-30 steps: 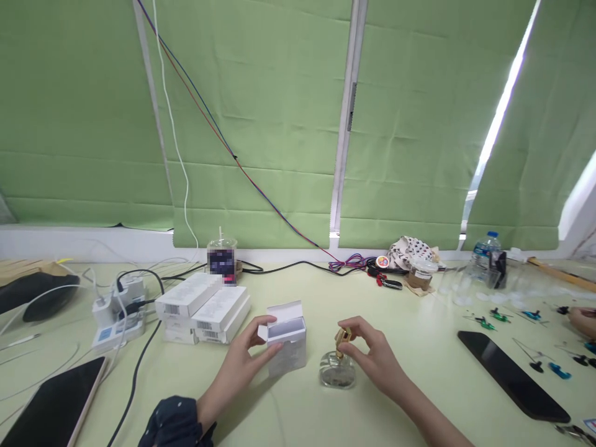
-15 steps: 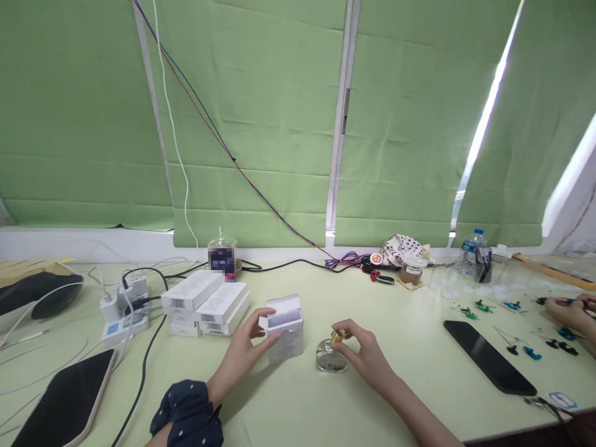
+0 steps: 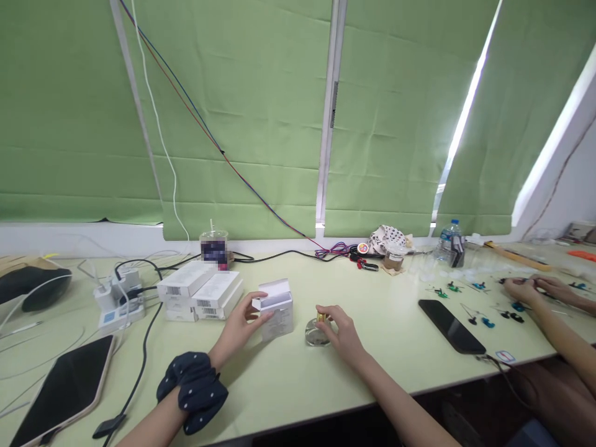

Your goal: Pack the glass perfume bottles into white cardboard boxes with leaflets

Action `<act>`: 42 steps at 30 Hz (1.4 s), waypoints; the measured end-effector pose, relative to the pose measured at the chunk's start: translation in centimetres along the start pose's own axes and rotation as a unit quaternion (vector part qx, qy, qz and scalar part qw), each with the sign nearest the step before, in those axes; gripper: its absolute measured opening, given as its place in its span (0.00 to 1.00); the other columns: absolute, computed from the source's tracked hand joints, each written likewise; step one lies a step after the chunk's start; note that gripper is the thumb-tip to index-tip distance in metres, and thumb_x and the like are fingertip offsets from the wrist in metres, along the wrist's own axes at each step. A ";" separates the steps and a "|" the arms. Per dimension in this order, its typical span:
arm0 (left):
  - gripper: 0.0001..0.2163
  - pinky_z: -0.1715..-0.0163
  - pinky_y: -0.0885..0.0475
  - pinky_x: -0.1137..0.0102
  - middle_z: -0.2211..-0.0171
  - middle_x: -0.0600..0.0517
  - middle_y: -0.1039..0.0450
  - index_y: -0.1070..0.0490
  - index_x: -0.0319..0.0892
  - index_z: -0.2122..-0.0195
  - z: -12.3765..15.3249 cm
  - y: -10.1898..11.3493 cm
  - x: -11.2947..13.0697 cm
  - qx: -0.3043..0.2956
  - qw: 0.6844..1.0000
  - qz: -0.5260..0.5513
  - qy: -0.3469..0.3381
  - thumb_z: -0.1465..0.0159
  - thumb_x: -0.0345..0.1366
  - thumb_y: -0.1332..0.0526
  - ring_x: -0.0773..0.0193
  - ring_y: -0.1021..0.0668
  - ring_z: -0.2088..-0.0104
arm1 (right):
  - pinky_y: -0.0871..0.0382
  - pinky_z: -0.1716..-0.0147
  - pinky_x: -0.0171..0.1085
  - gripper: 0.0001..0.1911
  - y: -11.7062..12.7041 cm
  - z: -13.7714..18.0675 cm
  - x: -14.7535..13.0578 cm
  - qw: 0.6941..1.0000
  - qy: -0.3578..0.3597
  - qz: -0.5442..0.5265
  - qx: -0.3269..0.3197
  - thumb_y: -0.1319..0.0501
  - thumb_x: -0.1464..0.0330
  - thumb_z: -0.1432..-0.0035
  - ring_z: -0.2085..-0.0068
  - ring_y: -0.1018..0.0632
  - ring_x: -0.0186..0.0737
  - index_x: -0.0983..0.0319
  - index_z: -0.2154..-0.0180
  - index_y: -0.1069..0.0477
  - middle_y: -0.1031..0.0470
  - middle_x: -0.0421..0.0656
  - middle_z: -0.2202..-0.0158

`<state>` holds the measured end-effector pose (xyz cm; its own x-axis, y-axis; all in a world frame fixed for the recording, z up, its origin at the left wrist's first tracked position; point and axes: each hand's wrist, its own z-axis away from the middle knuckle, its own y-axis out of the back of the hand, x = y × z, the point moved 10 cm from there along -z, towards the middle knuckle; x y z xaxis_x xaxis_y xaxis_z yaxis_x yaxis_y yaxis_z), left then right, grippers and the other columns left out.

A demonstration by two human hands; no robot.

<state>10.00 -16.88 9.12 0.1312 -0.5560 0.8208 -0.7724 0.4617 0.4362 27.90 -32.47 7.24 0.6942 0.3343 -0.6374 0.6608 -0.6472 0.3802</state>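
Observation:
With thumb and fingers, my left hand grips the side of a small white box. The box stands upright on the table, its top flap raised and its inside showing. To the right of it is a rounded clear glass bottle, which looks like a perfume bottle, with a gold cap or neck. My right hand pinches that gold part from the right. Whether the cap is fixed to the bottle I cannot tell. A gap of bare table lies between box and bottle.
Stacked white boxes stand left of my left hand, near a power strip with cables. A tablet lies front left, a black phone to the right. Another person's hands work among small coloured parts at far right.
The view has turned right and tilted, so things sit further left and the table's front edge shows. Both hands keep their grips on the box and the gold part.

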 end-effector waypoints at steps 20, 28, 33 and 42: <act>0.21 0.66 0.28 0.67 0.65 0.53 0.26 0.35 0.45 0.56 2.1 -2.2 2.8 -0.065 0.994 0.083 -0.005 0.48 0.45 0.33 0.60 0.22 0.65 | 0.29 0.61 0.41 0.33 3.6 -0.8 -2.7 0.977 -0.121 -0.143 0.105 0.33 0.70 0.55 0.64 0.23 0.40 0.56 0.47 0.40 0.26 0.40 0.63; 0.26 0.59 0.26 0.61 0.54 0.47 0.26 0.37 0.44 0.51 2.5 -2.8 3.0 -0.102 0.987 0.125 -0.016 0.49 0.44 0.31 0.54 0.21 0.58 | 0.29 0.58 0.41 0.31 -1.6 -6.0 -10.6 0.984 0.014 -0.180 0.009 0.31 0.67 0.56 0.58 0.24 0.42 0.57 0.51 0.39 0.27 0.43 0.57; 0.23 0.61 0.26 0.60 0.56 0.48 0.25 0.36 0.44 0.54 2.6 -2.7 3.1 -0.101 0.986 0.130 -0.024 0.49 0.44 0.31 0.55 0.21 0.60 | 0.30 0.60 0.42 0.26 -3.2 -5.8 -9.1 0.992 0.040 -0.121 -0.016 0.34 0.67 0.54 0.61 0.24 0.41 0.58 0.52 0.38 0.26 0.41 0.61; 0.19 0.61 0.26 0.63 0.56 0.50 0.27 0.36 0.45 0.57 2.5 -2.6 2.5 -0.091 0.989 0.114 -0.031 0.47 0.43 0.33 0.59 0.21 0.62 | 0.31 0.60 0.41 0.24 -3.7 -5.6 -7.7 0.992 0.076 -0.088 -0.050 0.34 0.64 0.52 0.63 0.26 0.39 0.57 0.53 0.35 0.28 0.43 0.57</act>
<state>10.84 -21.23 9.15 -0.0761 -0.4614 0.8839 -0.6519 0.6938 0.3060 21.71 -28.78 14.51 0.5957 0.5397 -0.5948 0.7951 -0.5010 0.3417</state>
